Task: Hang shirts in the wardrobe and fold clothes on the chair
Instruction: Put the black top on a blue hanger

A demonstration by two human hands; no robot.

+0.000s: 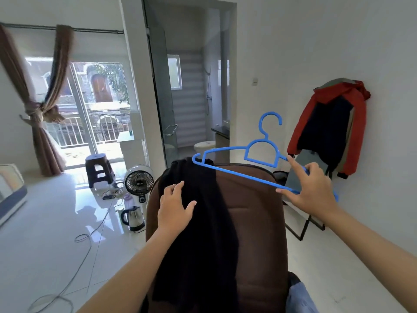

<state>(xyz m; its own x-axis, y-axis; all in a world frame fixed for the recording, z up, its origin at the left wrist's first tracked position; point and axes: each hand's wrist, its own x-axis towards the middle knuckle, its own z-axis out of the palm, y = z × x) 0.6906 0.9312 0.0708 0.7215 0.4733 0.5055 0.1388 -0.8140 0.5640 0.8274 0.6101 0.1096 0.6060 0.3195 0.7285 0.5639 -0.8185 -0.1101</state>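
A black garment [203,233] hangs draped over the back of a brown padded chair [255,222] in front of me. My left hand [174,207] lies flat on the garment near the top of the chair back, fingers spread. My right hand [309,190] holds a blue plastic hanger [261,154] by its right end, fingers curled round the lower bar. The hanger floats above the chair's top edge, hook pointing up, its left tip over the garment.
Red and dark jackets [331,129] hang on the right wall above a leaning mirror [300,199]. A fan [138,182], kettle [133,218], cables and a dark stool [98,168] sit on the glossy floor to the left. A bathroom doorway opens behind the chair.
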